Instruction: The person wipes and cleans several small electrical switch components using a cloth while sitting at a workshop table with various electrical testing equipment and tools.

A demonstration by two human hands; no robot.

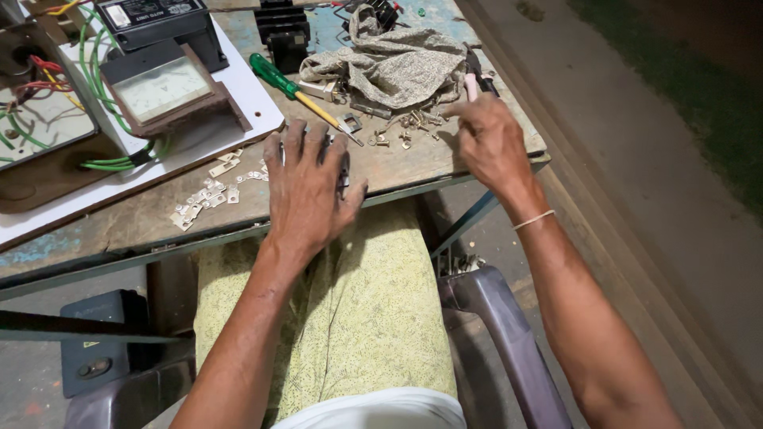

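My left hand [306,187] lies palm down on the worn wooden table [397,163], covering a small dark metal part that shows at its thumb side [343,171]. My right hand [490,141] hovers over a scatter of small brass screws and fittings [401,127], fingers curled; a pink-handled tool [473,83] pokes out just beyond it, and I cannot tell whether the hand grips it. A green-handled screwdriver [274,75] lies between the hands, tip pointing toward my left fingers.
A crumpled patterned cloth [393,67] sits behind the screws. Small flat metal plates [208,195] lie left of my hand. A white board [238,103] carries meter housings [163,83] and green wires [99,91]. Black blocks [282,32] stand at the back. The table edge runs just under my wrists.
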